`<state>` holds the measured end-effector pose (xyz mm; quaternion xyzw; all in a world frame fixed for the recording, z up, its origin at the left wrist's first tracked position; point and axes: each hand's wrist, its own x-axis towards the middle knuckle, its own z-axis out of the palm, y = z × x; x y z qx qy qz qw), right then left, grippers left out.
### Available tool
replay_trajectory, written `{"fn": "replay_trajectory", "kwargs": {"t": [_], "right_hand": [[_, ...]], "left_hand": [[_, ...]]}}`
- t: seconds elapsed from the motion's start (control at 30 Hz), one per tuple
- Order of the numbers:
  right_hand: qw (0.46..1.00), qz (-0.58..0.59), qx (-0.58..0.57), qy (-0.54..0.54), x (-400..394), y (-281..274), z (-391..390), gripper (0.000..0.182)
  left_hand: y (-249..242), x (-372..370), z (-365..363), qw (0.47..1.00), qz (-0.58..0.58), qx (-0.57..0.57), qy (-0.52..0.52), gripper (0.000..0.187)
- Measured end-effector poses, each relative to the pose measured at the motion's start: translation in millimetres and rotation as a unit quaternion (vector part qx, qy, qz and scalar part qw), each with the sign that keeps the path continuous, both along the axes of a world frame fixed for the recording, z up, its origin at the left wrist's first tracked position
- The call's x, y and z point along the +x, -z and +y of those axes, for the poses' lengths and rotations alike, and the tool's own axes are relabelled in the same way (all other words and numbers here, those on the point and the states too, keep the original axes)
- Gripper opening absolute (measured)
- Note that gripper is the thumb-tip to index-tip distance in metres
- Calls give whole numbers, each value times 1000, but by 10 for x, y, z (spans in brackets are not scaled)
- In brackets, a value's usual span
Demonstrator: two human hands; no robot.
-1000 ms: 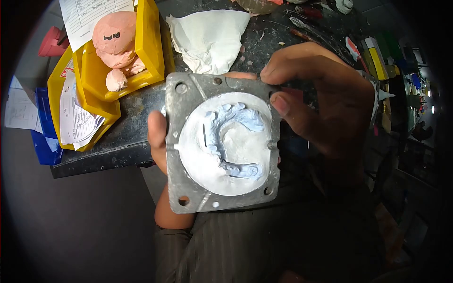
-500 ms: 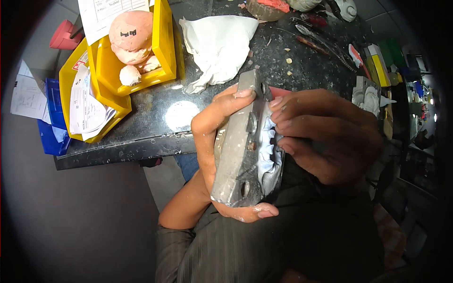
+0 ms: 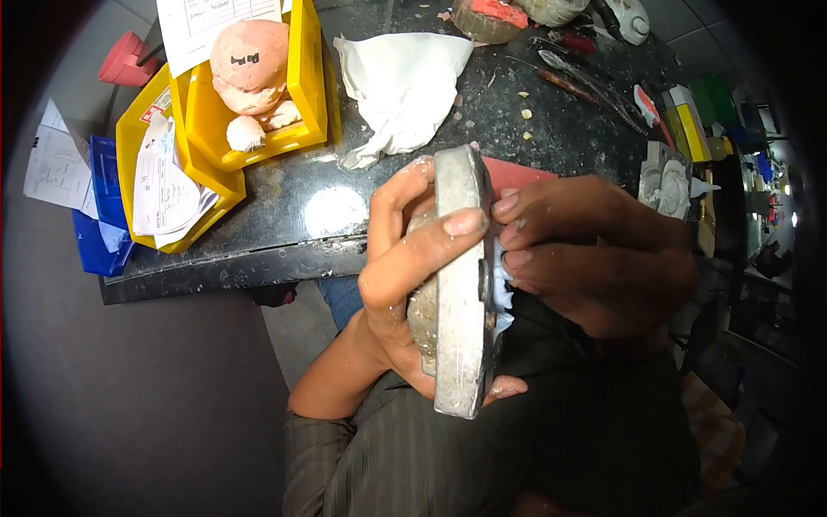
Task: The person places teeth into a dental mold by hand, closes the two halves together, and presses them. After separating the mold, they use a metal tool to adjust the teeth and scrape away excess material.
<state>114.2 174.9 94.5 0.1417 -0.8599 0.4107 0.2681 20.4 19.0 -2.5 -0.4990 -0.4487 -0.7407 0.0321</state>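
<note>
A grey metal flask half (image 3: 461,293) is held on edge over my lap, its flat outer side facing the camera. My left hand (image 3: 401,267) is wrapped round it, with fingers over the top and the thumb at the bottom. Pale blue, ridged material (image 3: 502,289) sticks out along its right face. The fingers of my right hand (image 3: 594,250) are bunched against that material at the upper part. Whether they pinch it is hard to see. A flat pink piece (image 3: 517,175) shows behind the flask and my right fingers.
Yellow bins (image 3: 317,77) with pink lumps and papers stand at the back left, beside blue bins (image 3: 105,185). White cloth (image 3: 401,82) lies on the black table (image 3: 258,269). Tools (image 3: 586,82) and a grey mould piece (image 3: 668,181) are to the right.
The flask has turned more upright, showing more of its flat outer side and less of the blue material. My left fingers have shifted over it. My right fingers remain at its right face.
</note>
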Motion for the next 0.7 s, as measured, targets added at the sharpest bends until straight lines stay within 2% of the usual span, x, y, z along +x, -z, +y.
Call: {"fn": "replay_trajectory", "kwargs": {"t": [0.17, 0.7], "right_hand": [[1000, 1, -8, -9, 10, -5, -7, 19], [998, -11, 35, -56, 8, -20, 61, 23]], "left_hand": [[-9, -41, -31, 999, 10, 12, 42, 111], [6, -44, -3, 998, 8, 22, 62, 113]]}}
